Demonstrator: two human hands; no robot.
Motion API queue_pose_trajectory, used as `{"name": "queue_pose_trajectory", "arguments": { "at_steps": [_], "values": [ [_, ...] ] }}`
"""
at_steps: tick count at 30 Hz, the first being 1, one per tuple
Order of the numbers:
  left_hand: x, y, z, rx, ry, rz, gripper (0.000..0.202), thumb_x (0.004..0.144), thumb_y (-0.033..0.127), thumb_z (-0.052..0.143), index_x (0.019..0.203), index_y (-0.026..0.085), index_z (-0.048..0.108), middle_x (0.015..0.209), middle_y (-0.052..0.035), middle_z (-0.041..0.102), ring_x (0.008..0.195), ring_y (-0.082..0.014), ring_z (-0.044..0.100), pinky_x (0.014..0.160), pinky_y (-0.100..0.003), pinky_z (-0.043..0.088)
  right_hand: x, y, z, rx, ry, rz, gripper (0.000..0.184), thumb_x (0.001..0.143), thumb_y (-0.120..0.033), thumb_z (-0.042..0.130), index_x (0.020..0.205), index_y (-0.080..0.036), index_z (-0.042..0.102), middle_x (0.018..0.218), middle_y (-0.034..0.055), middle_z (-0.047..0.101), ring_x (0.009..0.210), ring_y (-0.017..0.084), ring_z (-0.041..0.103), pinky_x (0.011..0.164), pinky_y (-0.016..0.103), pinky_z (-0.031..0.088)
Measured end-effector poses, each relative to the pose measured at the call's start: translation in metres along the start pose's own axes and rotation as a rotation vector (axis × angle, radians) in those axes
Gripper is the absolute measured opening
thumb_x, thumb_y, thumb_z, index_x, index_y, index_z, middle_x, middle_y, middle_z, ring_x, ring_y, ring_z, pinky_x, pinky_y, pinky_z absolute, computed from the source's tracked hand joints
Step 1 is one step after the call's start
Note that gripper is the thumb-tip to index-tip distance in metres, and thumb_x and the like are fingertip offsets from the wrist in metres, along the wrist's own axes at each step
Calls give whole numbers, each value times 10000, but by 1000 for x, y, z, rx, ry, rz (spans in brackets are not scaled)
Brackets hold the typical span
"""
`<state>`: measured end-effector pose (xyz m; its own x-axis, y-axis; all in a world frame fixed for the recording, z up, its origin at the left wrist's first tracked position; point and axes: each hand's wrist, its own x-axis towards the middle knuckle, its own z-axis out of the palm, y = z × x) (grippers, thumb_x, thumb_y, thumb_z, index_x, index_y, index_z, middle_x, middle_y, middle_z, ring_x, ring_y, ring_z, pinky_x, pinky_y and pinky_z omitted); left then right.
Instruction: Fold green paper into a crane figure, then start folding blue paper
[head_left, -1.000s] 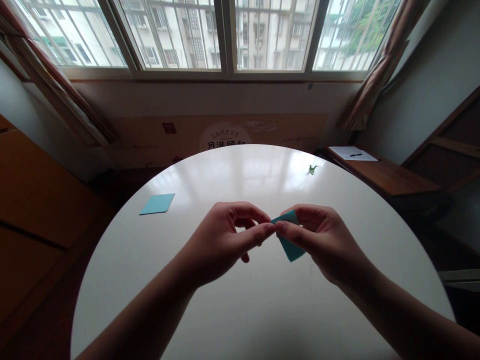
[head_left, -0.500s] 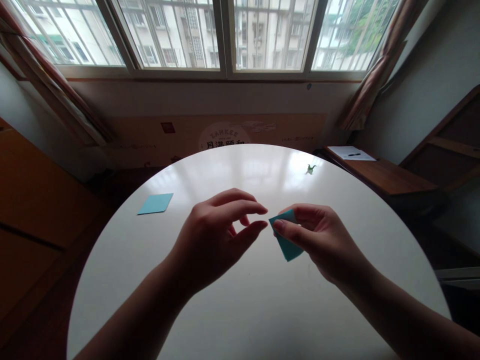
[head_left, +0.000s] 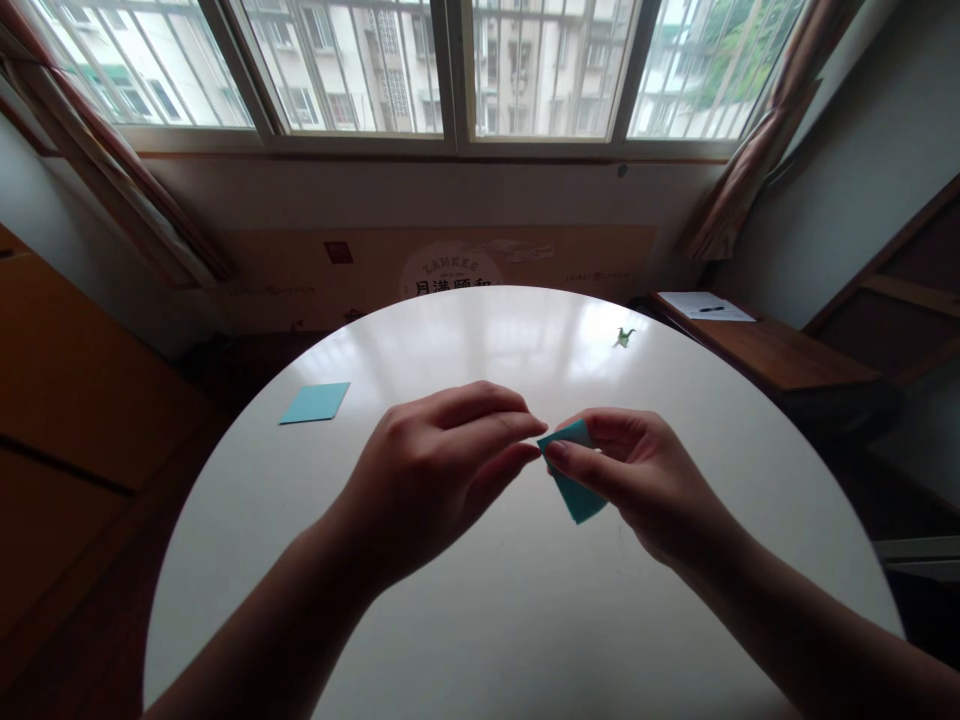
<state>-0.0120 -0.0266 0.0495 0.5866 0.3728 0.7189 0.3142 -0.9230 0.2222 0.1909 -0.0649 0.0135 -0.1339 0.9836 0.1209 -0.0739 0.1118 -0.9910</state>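
A teal sheet of origami paper (head_left: 581, 495), folded into a small piece, is held above the white table. My right hand (head_left: 637, 455) grips it, thumb across the near face and fingers behind. At the paper's left corner, the thumb and fingertips of my left hand (head_left: 442, 470) come together in a pinch around the tip. Part of the paper is hidden behind my right thumb and fingers.
Flat light-blue square paper (head_left: 315, 403) lies on the round white table (head_left: 465, 640) at the left. A small green folded paper crane (head_left: 624, 337) stands near the far right edge. Beyond is a wooden side table (head_left: 802, 355) with a white sheet (head_left: 686, 303) and a pen (head_left: 712, 309).
My left thumb and fingers have closed from a wide gap onto the paper's left corner, moving slightly right. My right hand keeps its hold, nearly still.
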Motion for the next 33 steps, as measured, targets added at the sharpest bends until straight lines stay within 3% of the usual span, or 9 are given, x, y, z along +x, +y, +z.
{"name": "queue_pose_trajectory", "arguments": {
  "at_steps": [25,28,33],
  "values": [
    [0,-1,1,-38,-7,3,106,866,113,710,961,151,737,922,-55,720,768,-136,676,679,-233,558,2,1,1,45,3,0,71,777,-235,807,812,-184,771,705,12,670,638,127,543,545,219,428],
    [0,-1,2,-125,0,-124,100,852,118,721,943,152,745,933,-53,716,706,-110,661,603,-194,552,3,1,1,54,14,2,80,769,-245,813,773,-184,761,682,5,664,609,116,539,524,207,422],
    [3,-2,6,-459,-97,-531,85,857,223,719,899,159,755,891,-52,700,679,-125,640,443,-159,509,3,2,1,54,39,-15,73,752,-210,819,741,-184,752,649,-9,655,577,105,532,505,197,420]
  ]
}}
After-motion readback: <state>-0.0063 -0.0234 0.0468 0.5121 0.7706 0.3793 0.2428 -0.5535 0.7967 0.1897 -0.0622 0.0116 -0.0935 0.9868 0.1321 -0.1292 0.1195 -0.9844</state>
